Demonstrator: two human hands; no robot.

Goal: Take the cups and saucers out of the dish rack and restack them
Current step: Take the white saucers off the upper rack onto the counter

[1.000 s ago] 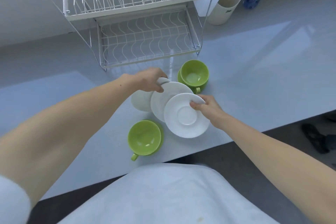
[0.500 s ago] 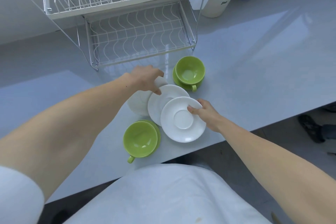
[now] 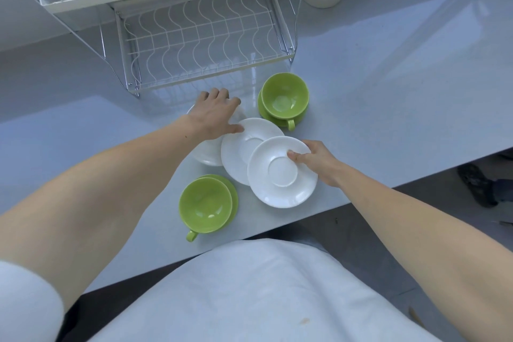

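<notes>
The left hand's (image 3: 215, 116) grip lies spread, palm down, over the leftmost white saucer (image 3: 206, 153), thumb touching the middle saucer (image 3: 241, 147). The right hand (image 3: 319, 159), arm stretched forward, pinches the rim of the overlapping right saucer (image 3: 280, 175). Two green cups (image 3: 205, 204) (image 3: 284, 96) sit on green saucers on the surface (image 3: 388, 97), before the bare dish rack (image 3: 194, 33).
</notes>
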